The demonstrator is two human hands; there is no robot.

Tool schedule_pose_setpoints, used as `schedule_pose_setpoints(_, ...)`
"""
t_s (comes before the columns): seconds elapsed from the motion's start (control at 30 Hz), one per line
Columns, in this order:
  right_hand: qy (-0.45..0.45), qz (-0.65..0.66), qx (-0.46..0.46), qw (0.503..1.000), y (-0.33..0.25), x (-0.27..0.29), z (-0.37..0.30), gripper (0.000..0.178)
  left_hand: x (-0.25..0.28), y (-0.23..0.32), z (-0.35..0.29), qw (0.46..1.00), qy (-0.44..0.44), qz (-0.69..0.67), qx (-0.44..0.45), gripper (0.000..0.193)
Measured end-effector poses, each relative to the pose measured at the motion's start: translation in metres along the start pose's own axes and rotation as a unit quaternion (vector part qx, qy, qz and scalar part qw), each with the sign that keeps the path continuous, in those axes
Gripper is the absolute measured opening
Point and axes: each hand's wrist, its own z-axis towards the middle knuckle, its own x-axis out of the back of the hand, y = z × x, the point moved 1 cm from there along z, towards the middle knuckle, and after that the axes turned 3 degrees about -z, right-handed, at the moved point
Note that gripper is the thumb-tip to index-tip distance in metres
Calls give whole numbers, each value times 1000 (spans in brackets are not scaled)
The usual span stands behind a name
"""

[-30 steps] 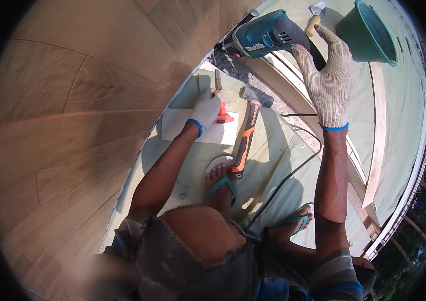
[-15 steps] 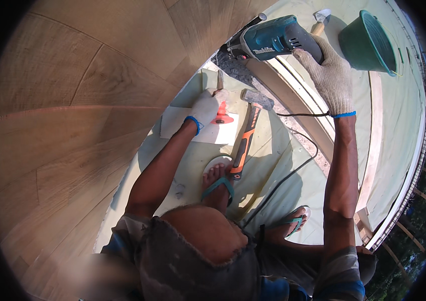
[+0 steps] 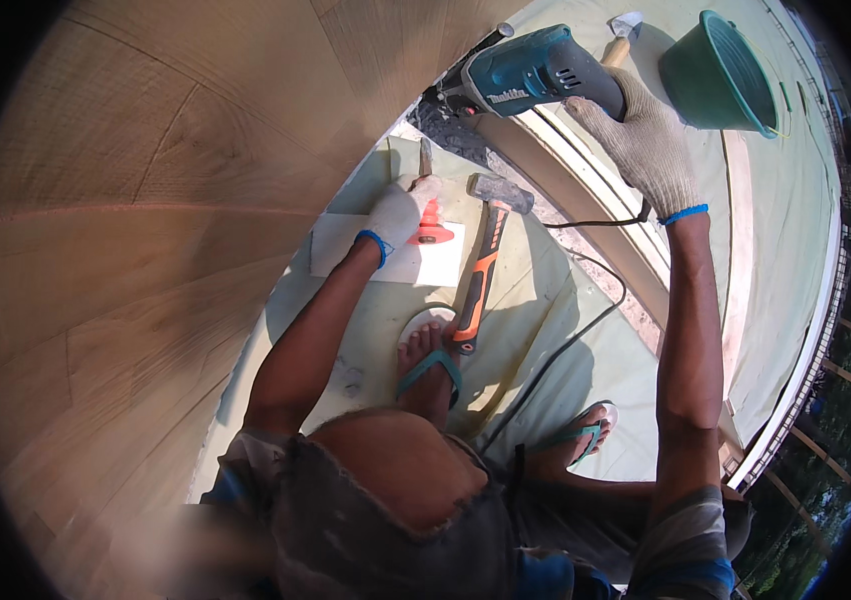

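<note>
My left hand (image 3: 400, 210), in a pale work glove with a blue cuff, is closed around a chisel (image 3: 426, 157) with a red hand guard, over a white flat piece (image 3: 385, 262) on the sheeting. The chisel's metal end points away from me. At the upper right my gloved right hand (image 3: 650, 150) grips the rear of a teal corded power tool (image 3: 535, 75) that looks like an angle grinder; its head and side handle lie by the wall's edge. Between my hands a club hammer (image 3: 485, 265) with an orange and black handle rests beside my foot.
A wood-look tiled surface (image 3: 145, 230) fills the left. Pale green sheeting (image 3: 555, 350) covers the ground, crossed by a black cable (image 3: 570, 345). Long boards (image 3: 585, 185) run past a strip of rubble (image 3: 445, 128). A green bucket (image 3: 715, 75) and a trowel (image 3: 620, 40) stand at the far right.
The whole view has shifted slightly, so hands and tools appear a little higher and farther left. Both hands keep the same holds.
</note>
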Motion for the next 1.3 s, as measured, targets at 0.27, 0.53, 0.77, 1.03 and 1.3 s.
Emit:
schedule_pose_setpoints(0.27,-168,76,-52,981,16,18,17,81,3,-2,5,996,18,89,-3,40)
schedule_pose_setpoints(0.53,-147,75,-42,985,3,18,16,72,8,6,-7,996,37,81,4,41)
schedule_pose_setpoints(0.77,-114,86,-6,990,21,10,19,75,7,12,-16,996,26,86,24,34)
schedule_pose_setpoints(1.03,-142,71,-36,987,15,15,25,70,2,12,-11,999,20,28,22,38)
schedule_pose_setpoints(1.3,-104,52,-14,993,14,0,11,68,11,12,-11,996,43,74,23,40)
